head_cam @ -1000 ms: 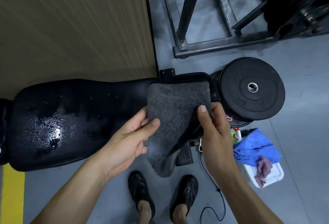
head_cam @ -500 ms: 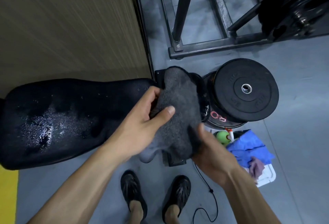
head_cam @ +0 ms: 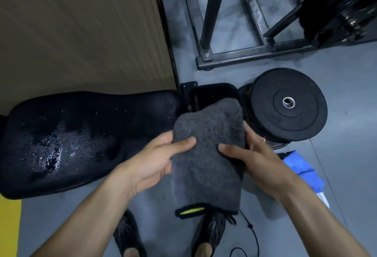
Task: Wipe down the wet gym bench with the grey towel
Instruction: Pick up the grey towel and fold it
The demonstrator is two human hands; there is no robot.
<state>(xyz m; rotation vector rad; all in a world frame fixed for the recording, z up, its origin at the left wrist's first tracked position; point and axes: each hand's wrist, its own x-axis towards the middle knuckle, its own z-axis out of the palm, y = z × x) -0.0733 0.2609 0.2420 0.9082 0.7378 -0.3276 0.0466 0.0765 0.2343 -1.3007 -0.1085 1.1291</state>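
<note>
Both hands grip the thick grey terry towel [head_cam: 206,154] just below the middle of the frame. The left hand [head_cam: 155,163] holds its left edge, thumb laid across the front and fingers curled behind the cloth; the right hand [head_cam: 255,156] clamps the right edge the same way, thumb pointing left over the pile. The towel hangs folded between them, its lower end reaching down over a black strap with a yellow-green stripe [head_cam: 190,211].

Left of the towel, across the middle left of the frame, lies the black padded gym bench [head_cam: 81,134], its surface glistening with water drops and a puddle near its left end. At the right of the towel sits a stack of black round weight plates [head_cam: 287,103]. A crumpled blue cloth [head_cam: 299,165] lies at the right edge, below the plates. Two feet in dark sandals [head_cam: 130,236] stand on the grey floor [head_cam: 346,93] at the bottom.
</note>
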